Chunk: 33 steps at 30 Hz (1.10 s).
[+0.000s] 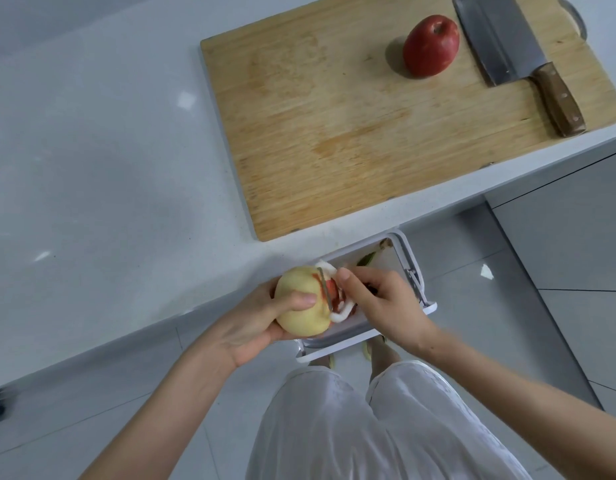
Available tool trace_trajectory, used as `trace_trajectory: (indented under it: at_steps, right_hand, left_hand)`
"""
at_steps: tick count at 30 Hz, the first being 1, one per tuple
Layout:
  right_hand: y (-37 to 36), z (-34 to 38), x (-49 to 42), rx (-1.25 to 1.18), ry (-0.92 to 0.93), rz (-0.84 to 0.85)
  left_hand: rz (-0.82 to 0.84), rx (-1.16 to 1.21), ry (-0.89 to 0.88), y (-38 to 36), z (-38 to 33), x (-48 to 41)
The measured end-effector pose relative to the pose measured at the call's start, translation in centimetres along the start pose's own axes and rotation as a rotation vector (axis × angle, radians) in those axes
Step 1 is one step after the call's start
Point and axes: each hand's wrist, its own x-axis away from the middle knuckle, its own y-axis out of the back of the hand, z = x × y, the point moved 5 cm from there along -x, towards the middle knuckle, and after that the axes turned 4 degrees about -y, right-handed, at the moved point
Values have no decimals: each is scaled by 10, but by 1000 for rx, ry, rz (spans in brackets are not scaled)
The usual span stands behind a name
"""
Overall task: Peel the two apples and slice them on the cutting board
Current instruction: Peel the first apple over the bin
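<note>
1. Head view shows our left hand point(251, 323) cupping the part-peeled apple point(299, 306) from below, with the thumb curled over its top. We hold it in the air over the open bin point(337, 351), just off the edge of the counter point(109, 150).
2. Our right hand point(379, 303) grips the white peeler point(340, 315), fingers curled round its handle. The blade lies against the apple's right side.
3. We judge the bare flesh to be wet and slippery, so the present hold suits it: palm underneath, thumb and fingers on opposite sides, clear of the blade's path.
4. The fruit looks firm and fairly light. It should be stiff enough to take the peeler's pressure, though we expect it to bruise if squeezed hard.
5. Most of it is pale yellow, smooth and round, and a patch of red skin shows beside the blade.
6. The red apple point(431, 46) stands on the far right part of the cutting board point(334, 133). It is glossy and unpeeled, with its stem dimple up.
7. It sits just beside the blade of the cleaver point(507, 53), and we cannot tell whether the two touch.
8. Its dry skin should give a surer hold, and we would take it round the middle.
9. No slices lie on the board, so we judge cutting not yet begun.
</note>
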Motion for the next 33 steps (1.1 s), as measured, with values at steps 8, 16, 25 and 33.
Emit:
trace_trajectory:
  at_steps: [8, 16, 25, 33]
  right_hand:
    - [26, 42, -21, 597, 652, -213]
    - [28, 56, -19, 612, 712, -151]
    - [37, 15, -18, 521, 515, -183]
    - [21, -36, -15, 419, -23, 4]
  left_hand:
    - [117, -53, 58, -11, -4, 1]
    - [106, 52, 73, -17, -5, 2]
    - [54, 117, 21, -12, -5, 3]
    - [-64, -135, -105, 2, -24, 0]
